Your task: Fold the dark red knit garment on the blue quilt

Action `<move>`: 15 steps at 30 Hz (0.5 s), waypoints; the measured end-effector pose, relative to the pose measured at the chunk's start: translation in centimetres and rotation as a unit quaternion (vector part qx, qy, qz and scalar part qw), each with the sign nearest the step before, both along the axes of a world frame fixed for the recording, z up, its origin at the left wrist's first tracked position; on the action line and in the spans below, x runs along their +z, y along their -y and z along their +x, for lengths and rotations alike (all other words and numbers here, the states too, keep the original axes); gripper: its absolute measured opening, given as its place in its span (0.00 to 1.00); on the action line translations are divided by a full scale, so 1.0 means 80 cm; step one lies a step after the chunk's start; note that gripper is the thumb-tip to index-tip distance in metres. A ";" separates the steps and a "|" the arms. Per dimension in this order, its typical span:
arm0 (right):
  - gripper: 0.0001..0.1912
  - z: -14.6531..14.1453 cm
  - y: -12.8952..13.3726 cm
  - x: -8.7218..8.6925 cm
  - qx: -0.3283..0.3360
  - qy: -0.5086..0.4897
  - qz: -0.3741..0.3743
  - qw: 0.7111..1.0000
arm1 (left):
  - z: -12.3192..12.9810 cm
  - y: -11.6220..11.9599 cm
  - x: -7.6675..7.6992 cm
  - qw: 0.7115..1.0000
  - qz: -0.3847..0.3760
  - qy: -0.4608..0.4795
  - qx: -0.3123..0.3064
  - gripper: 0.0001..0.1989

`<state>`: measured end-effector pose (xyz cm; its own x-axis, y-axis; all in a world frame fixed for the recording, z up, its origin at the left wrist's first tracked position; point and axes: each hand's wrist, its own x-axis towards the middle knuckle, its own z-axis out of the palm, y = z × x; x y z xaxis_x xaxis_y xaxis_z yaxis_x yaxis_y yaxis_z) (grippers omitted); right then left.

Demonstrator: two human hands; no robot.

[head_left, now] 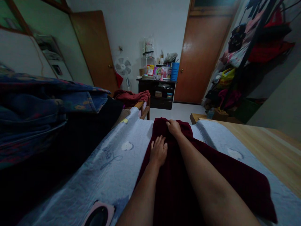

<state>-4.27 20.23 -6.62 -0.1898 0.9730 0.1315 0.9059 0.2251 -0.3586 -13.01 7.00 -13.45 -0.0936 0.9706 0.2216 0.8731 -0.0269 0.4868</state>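
Note:
A dark red long-sleeved top (pixel 175 182) lies spread on the bed, its collar end pointing away from me and one sleeve stretched out to the right. My left hand (pixel 159 150) rests flat on the cloth, just below the collar, with fingers stretched out. Farther up, my right hand (pixel 174 127) has its fingers curled onto the fabric at the collar end. Its fingertips are partly hidden. Both forearms cover part of the top.
A light blue bedsheet (pixel 127 166) lies under the top. Jeans and dark clothes (pixel 47 116) are heaped at left. A phone-like pink object (pixel 100 213) lies near the front edge. Bare wooden board (pixel 265 141) borders the sheet at right.

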 end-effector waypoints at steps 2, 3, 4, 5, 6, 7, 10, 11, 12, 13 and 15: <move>0.22 0.007 -0.002 -0.005 -0.035 0.005 0.005 0.999 | 0.000 -0.001 -0.002 0.999 0.018 -0.005 0.046 0.24; 0.22 0.009 -0.001 -0.010 -0.050 0.009 0.003 0.999 | 0.000 -0.001 -0.003 0.997 0.020 -0.009 0.070 0.25; 0.21 0.011 0.000 -0.015 -0.062 0.015 -0.002 0.998 | 0.000 -0.001 -0.004 0.996 0.018 -0.015 0.089 0.27; 0.19 0.012 0.002 -0.021 -0.070 0.022 -0.008 0.997 | 0.000 -0.001 -0.005 0.994 0.011 -0.023 0.101 0.28; 0.18 0.011 0.005 -0.026 -0.077 0.029 -0.013 0.997 | 0.000 -0.001 -0.006 0.994 0.002 -0.034 0.106 0.28; 0.17 0.010 0.007 -0.030 -0.081 0.036 -0.016 0.996 | 0.000 0.000 -0.006 0.993 -0.007 -0.046 0.104 0.28; 0.20 0.003 0.013 -0.033 -0.093 0.052 0.003 0.994 | 0.001 0.001 -0.006 0.992 -0.024 -0.080 0.099 0.25; 0.21 0.000 0.014 -0.031 -0.090 0.058 0.014 0.994 | 0.001 0.002 -0.006 0.991 -0.027 -0.087 0.102 0.25; 0.22 -0.004 0.014 -0.027 -0.077 0.065 0.026 0.995 | 0.001 0.002 -0.006 0.990 -0.028 -0.093 0.106 0.25; 0.23 -0.007 0.013 -0.023 -0.053 0.074 0.039 0.995 | 0.001 0.002 -0.005 0.989 -0.029 -0.098 0.108 0.25; 0.25 -0.015 0.008 -0.014 0.018 0.088 0.070 0.994 | 0.002 0.002 -0.005 0.988 -0.030 -0.104 0.109 0.24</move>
